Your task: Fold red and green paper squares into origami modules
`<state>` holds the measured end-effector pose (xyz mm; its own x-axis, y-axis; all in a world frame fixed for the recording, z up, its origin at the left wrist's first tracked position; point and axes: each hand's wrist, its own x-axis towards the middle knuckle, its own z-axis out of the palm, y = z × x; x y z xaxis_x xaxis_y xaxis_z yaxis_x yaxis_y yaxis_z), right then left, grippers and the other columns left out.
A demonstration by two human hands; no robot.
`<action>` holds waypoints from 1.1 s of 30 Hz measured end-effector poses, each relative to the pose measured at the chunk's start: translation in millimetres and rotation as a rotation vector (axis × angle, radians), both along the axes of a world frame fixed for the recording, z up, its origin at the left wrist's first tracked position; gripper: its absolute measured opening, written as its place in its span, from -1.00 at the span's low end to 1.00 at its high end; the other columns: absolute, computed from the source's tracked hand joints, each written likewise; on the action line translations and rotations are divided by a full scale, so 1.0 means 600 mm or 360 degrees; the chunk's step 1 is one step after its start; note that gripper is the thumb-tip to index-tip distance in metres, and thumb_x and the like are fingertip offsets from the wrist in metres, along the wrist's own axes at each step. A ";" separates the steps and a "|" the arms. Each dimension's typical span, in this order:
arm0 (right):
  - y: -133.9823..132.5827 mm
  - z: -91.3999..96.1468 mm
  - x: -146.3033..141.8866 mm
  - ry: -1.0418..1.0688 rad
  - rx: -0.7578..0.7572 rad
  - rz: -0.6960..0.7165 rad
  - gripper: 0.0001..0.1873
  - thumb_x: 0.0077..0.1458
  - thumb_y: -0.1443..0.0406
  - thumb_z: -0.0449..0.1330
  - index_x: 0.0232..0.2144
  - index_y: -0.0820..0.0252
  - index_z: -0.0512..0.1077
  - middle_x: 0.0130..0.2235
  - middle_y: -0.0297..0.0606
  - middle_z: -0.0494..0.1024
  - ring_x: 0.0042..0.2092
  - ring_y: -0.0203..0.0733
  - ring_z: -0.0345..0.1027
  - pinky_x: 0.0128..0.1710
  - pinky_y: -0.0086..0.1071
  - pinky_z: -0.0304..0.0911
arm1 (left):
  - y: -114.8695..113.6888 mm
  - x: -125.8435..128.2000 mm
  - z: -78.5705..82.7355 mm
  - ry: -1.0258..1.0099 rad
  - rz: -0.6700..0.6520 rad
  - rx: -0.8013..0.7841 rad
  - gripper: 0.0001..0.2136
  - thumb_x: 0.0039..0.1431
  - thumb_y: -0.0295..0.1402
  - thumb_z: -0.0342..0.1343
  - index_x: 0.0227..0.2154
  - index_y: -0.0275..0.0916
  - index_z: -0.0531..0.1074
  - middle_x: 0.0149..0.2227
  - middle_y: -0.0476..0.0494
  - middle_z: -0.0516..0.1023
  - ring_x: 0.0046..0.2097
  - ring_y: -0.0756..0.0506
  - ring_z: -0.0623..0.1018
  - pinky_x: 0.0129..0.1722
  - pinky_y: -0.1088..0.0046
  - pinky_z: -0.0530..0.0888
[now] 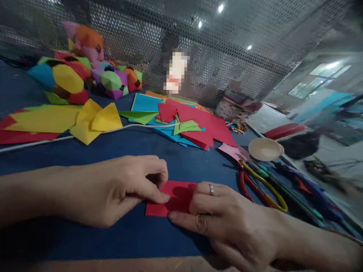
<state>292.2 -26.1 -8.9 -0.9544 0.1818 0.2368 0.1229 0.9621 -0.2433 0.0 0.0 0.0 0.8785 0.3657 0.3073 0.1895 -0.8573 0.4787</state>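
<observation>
Dimly lit, cool-toned | dotted by 3 small overhead lights [200, 24] | glaring at bright panes [330, 71], upper right | shadowed beneath right hand [227, 219] | blurred and stretched toward right edge | pixelated at upper centre

Craft workspace (bright paper sheets [217, 124]; folded paper models [68, 78])

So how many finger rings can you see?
1: a silver-coloured finger ring on the right hand, which rests at the red paper. The left hand, partly curled, may hide others.
</observation>
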 end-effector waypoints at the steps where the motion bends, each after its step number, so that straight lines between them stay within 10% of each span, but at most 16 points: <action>1: 0.001 -0.001 -0.003 0.0019 -0.0013 0.0020 -0.49 0.46 0.34 -0.07 0.28 0.47 0.44 -0.11 -0.06 0.65 -0.18 -0.03 0.49 -0.09 -0.13 0.43 | -0.002 -0.002 0.002 -0.0002 0.0004 -0.0018 -0.62 0.26 -0.66 -0.05 -0.16 -0.14 0.62 -0.15 -0.02 0.55 -0.15 0.02 0.59 -0.11 0.63 0.45; 18: 0.010 0.003 -0.066 0.0034 0.0056 0.0086 -0.50 0.54 0.33 -0.11 0.23 0.45 0.50 -0.15 -0.10 0.63 -0.19 -0.02 0.40 -0.04 -0.18 0.43 | -0.005 -0.011 -0.004 -0.0002 -0.0022 -0.0116 -0.70 0.14 -0.76 0.05 -0.38 -0.17 0.46 -0.17 -0.02 0.55 -0.13 -0.06 0.60 -0.09 0.48 0.51; 26: 0.001 0.007 -0.031 -0.0020 0.0041 -0.0007 -0.51 0.52 0.34 -0.08 0.30 0.40 0.43 -0.07 -0.09 0.65 -0.06 -0.05 0.50 0.06 -0.18 0.43 | -0.007 -0.007 -0.006 -0.0034 -0.0016 -0.0087 -0.67 0.15 -0.77 0.05 -0.32 -0.15 0.49 -0.16 0.01 0.55 -0.12 -0.03 0.58 -0.08 0.53 0.46; 33: -0.018 0.024 0.012 0.0063 -0.0180 -0.0220 -0.48 0.25 0.45 0.02 0.16 0.36 0.58 -0.23 -0.14 0.64 -0.26 -0.17 0.49 -0.24 -0.32 0.42 | -0.012 -0.011 -0.007 -0.0017 0.0015 0.0081 -0.59 0.26 -0.71 -0.04 -0.15 -0.13 0.61 -0.19 -0.03 0.54 -0.17 -0.05 0.57 -0.17 0.49 0.45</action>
